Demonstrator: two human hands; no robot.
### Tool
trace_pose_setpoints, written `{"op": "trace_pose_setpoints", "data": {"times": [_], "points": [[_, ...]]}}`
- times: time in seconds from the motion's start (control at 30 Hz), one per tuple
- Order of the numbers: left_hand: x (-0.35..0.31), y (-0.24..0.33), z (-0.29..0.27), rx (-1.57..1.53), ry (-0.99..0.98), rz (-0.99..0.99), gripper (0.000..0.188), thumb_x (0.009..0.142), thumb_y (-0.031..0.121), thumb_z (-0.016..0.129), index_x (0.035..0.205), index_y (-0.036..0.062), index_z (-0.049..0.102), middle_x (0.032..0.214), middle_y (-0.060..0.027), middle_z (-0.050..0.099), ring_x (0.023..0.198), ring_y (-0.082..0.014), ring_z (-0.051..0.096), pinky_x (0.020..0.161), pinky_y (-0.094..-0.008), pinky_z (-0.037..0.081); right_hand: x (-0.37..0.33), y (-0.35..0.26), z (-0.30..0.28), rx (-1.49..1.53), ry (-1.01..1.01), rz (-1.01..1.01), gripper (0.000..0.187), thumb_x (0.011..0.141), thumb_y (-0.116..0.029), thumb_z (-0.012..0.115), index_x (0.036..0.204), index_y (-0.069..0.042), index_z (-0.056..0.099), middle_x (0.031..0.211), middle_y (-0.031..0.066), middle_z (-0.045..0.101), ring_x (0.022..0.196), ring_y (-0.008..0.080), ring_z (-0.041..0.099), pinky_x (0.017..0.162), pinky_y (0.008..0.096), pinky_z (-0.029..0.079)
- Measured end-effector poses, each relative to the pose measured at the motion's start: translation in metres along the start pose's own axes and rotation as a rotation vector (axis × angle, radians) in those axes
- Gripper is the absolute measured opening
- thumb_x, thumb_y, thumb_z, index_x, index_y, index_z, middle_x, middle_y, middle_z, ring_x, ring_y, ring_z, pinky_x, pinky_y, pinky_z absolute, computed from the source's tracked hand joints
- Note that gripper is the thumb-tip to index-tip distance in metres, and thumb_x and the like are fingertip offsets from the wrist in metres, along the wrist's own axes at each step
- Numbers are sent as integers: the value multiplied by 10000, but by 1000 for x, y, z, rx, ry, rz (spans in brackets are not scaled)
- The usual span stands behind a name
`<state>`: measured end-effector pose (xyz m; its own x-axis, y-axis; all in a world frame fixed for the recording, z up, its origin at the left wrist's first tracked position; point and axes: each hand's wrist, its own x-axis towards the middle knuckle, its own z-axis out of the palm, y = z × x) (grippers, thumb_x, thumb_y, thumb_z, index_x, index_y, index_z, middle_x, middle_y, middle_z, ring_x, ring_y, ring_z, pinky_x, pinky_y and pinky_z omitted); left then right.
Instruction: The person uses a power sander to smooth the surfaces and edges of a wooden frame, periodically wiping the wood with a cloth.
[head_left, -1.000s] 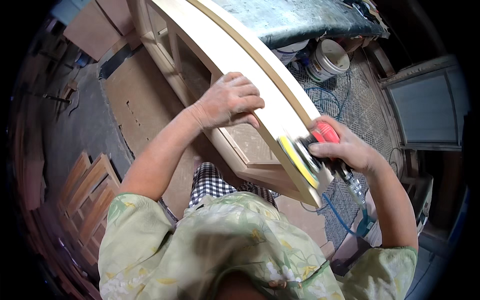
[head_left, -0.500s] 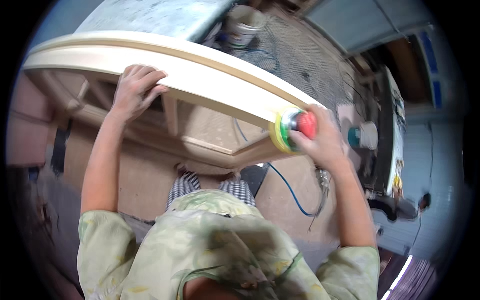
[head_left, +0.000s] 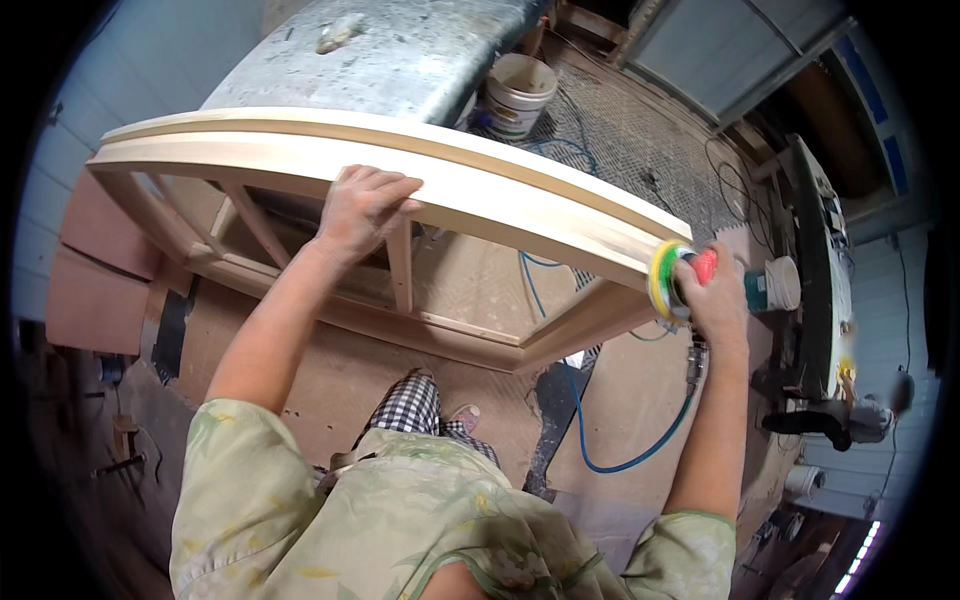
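Observation:
A pale wooden frame (head_left: 480,190) with crossbars stands on its edge before me, its long top rail running across the view. My left hand (head_left: 368,212) is closed over the near edge of that rail, left of its middle, fingers on top. At the rail's right end, my right hand (head_left: 720,308) grips a round sander (head_left: 662,284) with a yellow and green pad and a red top. The pad is tilted on edge against the end of the rail. A blue air hose (head_left: 622,468) loops below my right forearm.
Behind the frame lies a grey, spotted bench top (head_left: 390,65). A white bucket (head_left: 520,98) stands beside it, and another bucket (head_left: 782,284) is to the right. Pinkish panels (head_left: 100,270) lean at the left. Another person (head_left: 850,420) is at the far right.
The sander has moved right along the rail to its end. My left hand keeps its hold on the rail. The whole view has shifted, so the frame appears lower and farther right.

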<state>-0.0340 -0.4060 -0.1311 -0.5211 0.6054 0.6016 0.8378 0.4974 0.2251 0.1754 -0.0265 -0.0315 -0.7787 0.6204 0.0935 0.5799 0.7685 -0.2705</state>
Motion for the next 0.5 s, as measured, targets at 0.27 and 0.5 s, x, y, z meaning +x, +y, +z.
{"op": "trace_pose_setpoints", "data": {"times": [0.27, 0.5], "points": [[-32, -84, -41, 81, 25, 94, 222, 800, 245, 736, 1000, 157, 695, 970, 0, 706, 887, -192, 664, 782, -333, 501, -2, -149, 38, 75, -212, -373, 573, 731, -341, 695, 1228, -101, 542, 1163, 217, 567, 1077, 384, 593, 903, 453, 490], [-78, -235, -135, 196, -98, 43, 350, 814, 446, 643, 971, 133, 659, 868, -35, 596, 860, -240, 574, 782, -372, 450, 49, -170, 10, -139, -571, 173, 652, 656, -312, 761, 1202, -21, 555, 1077, 191, 656, 966, 276, 641, 876, 354, 492]]}}
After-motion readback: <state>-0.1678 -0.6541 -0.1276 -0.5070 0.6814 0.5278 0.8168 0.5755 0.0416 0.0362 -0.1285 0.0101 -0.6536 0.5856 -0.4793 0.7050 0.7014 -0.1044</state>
